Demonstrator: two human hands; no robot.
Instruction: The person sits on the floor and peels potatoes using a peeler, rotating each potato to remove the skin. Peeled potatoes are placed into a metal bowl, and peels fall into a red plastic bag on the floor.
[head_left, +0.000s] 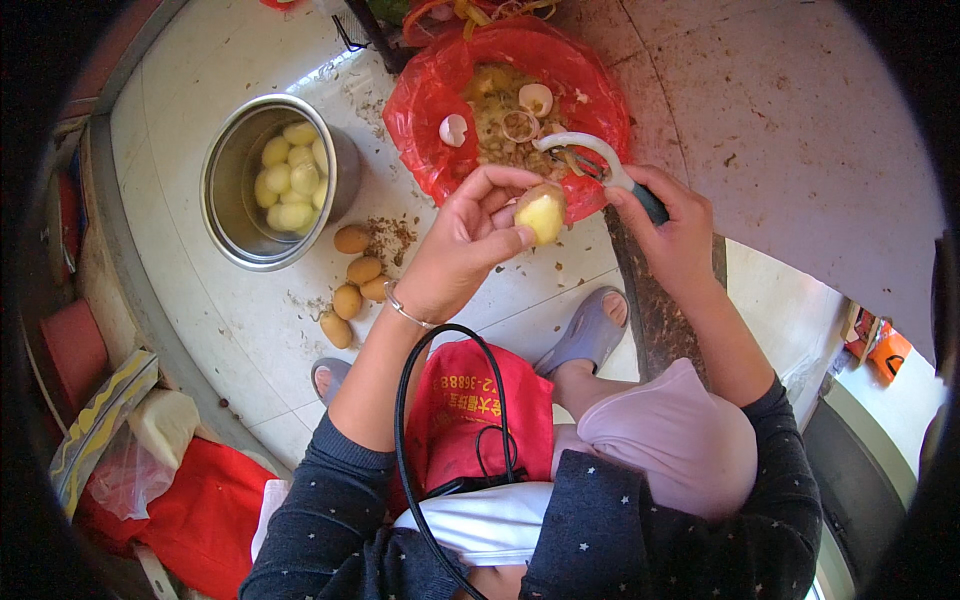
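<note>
Between the fingers and thumb of my left hand (484, 225) is a small potato (541, 215), its front showing pale yellow flesh and its top still brown with skin. My right hand (671, 225) grips the dark handle of a peeler (609, 166) with a white curved frame. A strip of peel hangs at the blade, which is apart from the potato. Below both hands lies a bin lined with a red plastic bag (427, 90), holding peelings and broken eggshells (535, 98). To the left, a steel pot (341, 176) contains several peeled potatoes (292, 180) in water.
Several unpeeled potatoes (347, 301) lie on the tiled floor (225, 330) beside the pot, near crumbs of dirt. A stained table or board (780, 127) spans the upper right. Red cloth (202, 517) and plastic bags are at lower left. A black cable (401, 420) loops before my lap.
</note>
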